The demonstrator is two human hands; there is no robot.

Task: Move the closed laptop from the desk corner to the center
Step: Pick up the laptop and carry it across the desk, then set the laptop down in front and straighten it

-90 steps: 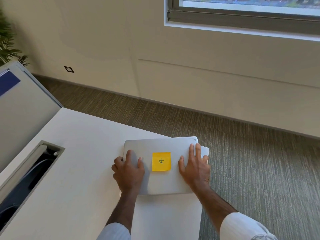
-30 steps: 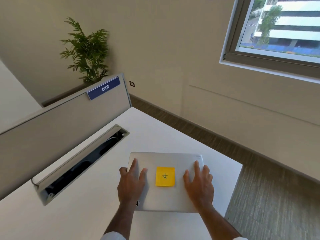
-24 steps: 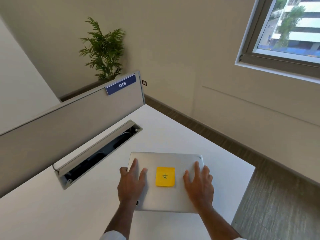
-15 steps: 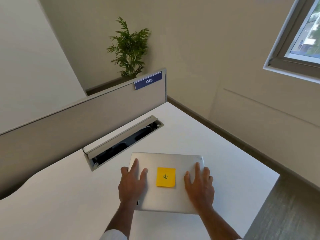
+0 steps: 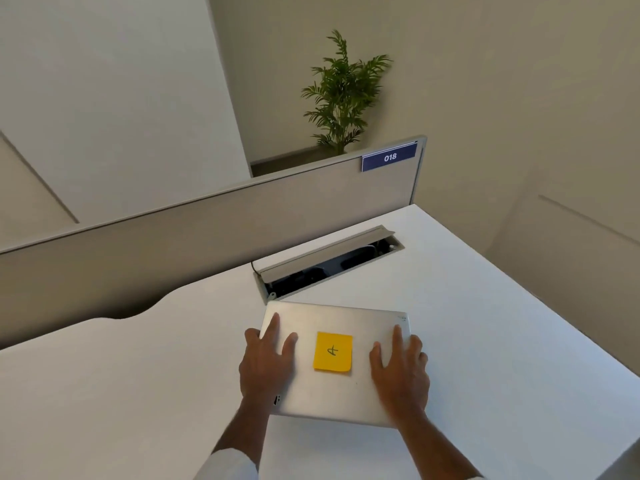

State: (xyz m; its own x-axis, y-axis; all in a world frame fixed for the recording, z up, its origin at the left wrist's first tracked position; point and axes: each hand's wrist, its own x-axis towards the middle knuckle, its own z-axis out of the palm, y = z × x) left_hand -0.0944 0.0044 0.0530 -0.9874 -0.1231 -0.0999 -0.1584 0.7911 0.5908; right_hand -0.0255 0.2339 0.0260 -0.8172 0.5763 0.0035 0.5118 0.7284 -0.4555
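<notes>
A closed silver laptop lies on the white desk with a yellow sticky note on its lid. My left hand grips the laptop's left edge, fingers spread over the lid. My right hand holds the right edge the same way. The laptop sits well in from the desk's right edge, just in front of the cable slot. Whether it is lifted or resting on the desk cannot be told.
An open cable slot with a raised flap cuts into the desk behind the laptop. A grey divider panel with a blue "018" label stands along the back. A potted plant is behind it. The desk's right edge drops to the floor.
Both hands have carried the laptop leftward, away from the desk's right corner and toward the middle. The view has swung left with it. The grip on the laptop is unchanged.
</notes>
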